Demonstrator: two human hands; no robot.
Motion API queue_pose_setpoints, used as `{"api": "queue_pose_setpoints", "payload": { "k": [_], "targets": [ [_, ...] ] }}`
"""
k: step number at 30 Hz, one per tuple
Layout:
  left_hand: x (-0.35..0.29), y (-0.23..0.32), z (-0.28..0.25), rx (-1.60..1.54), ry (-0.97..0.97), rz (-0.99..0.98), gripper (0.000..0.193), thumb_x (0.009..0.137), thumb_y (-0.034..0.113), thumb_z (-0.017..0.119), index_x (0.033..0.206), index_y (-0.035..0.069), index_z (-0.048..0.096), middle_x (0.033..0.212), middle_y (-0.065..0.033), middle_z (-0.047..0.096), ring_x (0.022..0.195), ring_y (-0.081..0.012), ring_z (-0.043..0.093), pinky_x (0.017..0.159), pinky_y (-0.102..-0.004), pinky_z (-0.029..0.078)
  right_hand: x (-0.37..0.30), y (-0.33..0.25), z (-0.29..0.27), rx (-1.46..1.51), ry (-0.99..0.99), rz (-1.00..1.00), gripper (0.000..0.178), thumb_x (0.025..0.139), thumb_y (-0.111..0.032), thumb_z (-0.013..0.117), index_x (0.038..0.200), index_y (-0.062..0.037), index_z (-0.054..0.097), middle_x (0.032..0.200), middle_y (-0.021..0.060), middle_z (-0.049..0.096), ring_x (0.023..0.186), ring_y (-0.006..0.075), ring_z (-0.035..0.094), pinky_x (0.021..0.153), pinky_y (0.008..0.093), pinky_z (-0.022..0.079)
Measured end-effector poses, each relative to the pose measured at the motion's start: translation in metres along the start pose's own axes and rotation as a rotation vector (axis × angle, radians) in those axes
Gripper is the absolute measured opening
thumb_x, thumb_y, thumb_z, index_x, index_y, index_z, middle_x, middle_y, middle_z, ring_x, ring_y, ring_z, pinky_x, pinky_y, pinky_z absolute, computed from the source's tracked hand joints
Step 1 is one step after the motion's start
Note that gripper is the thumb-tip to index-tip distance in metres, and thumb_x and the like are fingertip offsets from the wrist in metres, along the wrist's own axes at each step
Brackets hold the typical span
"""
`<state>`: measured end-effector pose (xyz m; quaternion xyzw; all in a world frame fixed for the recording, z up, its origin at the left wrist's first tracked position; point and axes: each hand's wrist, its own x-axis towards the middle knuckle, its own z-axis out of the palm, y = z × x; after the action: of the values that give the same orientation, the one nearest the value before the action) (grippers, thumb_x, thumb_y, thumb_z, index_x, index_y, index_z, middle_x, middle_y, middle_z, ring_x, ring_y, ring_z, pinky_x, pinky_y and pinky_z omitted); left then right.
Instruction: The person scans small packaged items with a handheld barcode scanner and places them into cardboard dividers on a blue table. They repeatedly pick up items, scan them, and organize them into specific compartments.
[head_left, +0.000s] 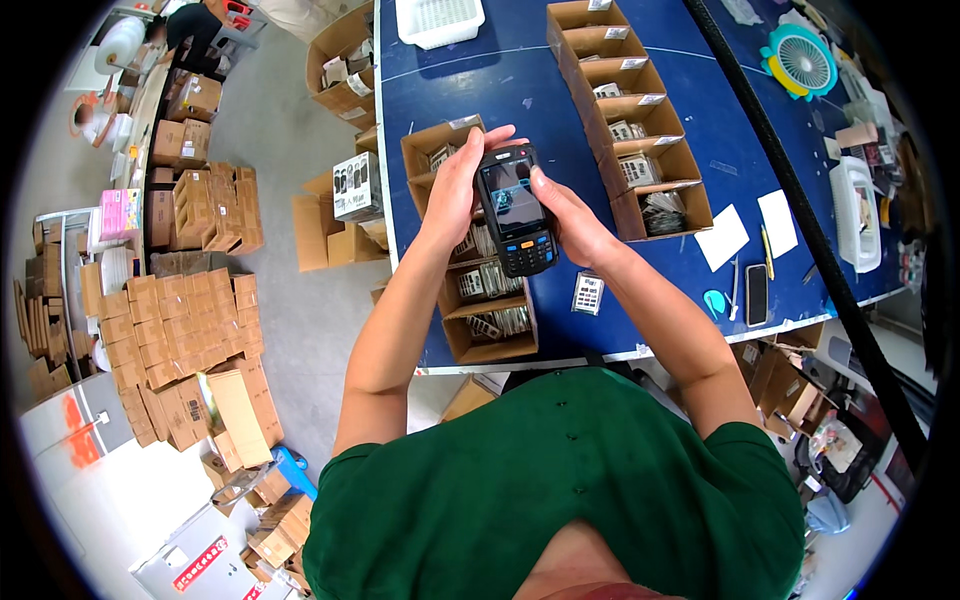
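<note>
Both my hands hold a black handheld scanner terminal point(516, 208) with a lit screen and a keypad of orange and blue keys. My left hand point(456, 192) wraps its left side, fingertips showing past the top edge. From the right, my right hand point(580, 222) grips it with the thumb by the screen. Beneath the scanner stands a row of cardboard bins point(462, 345), partly hidden by my left arm and the device, with flat packets in them. A small white packet with dark print point(587, 293) lies on the blue table point(560, 335) below my right hand.
Another row of cardboard bins point(612, 165) holds packets to the right. White papers point(722, 238), a phone point(757, 294), a teal fan point(803, 60) and white baskets point(438, 22) are on the table. A black bar point(800, 200) crosses the right side. Stacked cartons point(180, 325) stand left.
</note>
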<state>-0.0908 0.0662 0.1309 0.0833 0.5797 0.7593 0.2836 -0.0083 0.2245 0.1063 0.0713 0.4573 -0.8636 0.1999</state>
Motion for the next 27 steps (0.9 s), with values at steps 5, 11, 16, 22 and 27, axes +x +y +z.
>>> {"api": "queue_pose_setpoints", "payload": {
  "k": [5, 11, 16, 22, 27],
  "targets": [
    [0.002, 0.000, 0.000, -0.011, -0.001, -0.005, 0.065, 0.105, 0.053, 0.032, 0.134, -0.002, 0.054, 0.127, -0.0161, 0.063, 0.110, -0.0193, 0.064, 0.096, -0.0319, 0.051, 0.000, 0.006, -0.006, 0.014, -0.013, 0.040, 0.075, 0.100, -0.056, 0.046, 0.151, -0.0029, 0.032, 0.136, 0.0129, 0.053, 0.122, 0.0185, 0.053, 0.100, 0.0327, 0.045],
    [0.004, -0.001, -0.004, -0.042, -0.009, -0.052, 0.066, 0.106, 0.052, 0.027, 0.134, -0.001, 0.054, 0.129, -0.0190, 0.061, 0.119, -0.0250, 0.060, 0.103, -0.0377, 0.048, -0.007, -0.003, -0.004, -0.011, -0.135, 0.042, 0.060, 0.089, -0.013, 0.069, 0.141, 0.0001, 0.041, 0.126, 0.0117, 0.058, 0.115, 0.0179, 0.057, 0.098, 0.0333, 0.048],
    [0.008, -0.010, -0.014, -0.027, 0.019, -0.084, 0.065, 0.105, 0.053, 0.030, 0.133, 0.000, 0.056, 0.126, -0.0164, 0.063, 0.116, -0.0224, 0.061, 0.102, -0.0354, 0.048, -0.002, 0.004, -0.012, 0.028, -0.168, 0.078, 0.065, 0.079, 0.007, 0.070, 0.138, 0.0004, 0.043, 0.125, 0.0120, 0.057, 0.114, 0.0191, 0.058, 0.098, 0.0336, 0.049],
    [0.011, -0.015, -0.018, -0.038, 0.063, -0.083, 0.063, 0.104, 0.053, 0.034, 0.130, 0.001, 0.059, 0.117, -0.0140, 0.067, 0.100, -0.0167, 0.066, 0.088, -0.0292, 0.053, 0.003, 0.004, -0.013, 0.061, -0.168, 0.140, 0.070, 0.079, 0.006, 0.069, 0.142, 0.0006, 0.039, 0.129, 0.0140, 0.056, 0.118, 0.0221, 0.057, 0.102, 0.0388, 0.047],
    [0.012, -0.012, -0.019, -0.030, 0.066, -0.143, 0.064, 0.105, 0.054, 0.030, 0.131, 0.003, 0.059, 0.123, -0.0141, 0.065, 0.109, -0.0196, 0.064, 0.095, -0.0326, 0.052, 0.004, -0.004, -0.017, 0.193, -0.216, 0.210, 0.072, 0.079, 0.001, 0.065, 0.144, 0.0024, 0.035, 0.131, 0.0157, 0.055, 0.120, 0.0242, 0.057, 0.105, 0.0414, 0.046]
  ]
}}
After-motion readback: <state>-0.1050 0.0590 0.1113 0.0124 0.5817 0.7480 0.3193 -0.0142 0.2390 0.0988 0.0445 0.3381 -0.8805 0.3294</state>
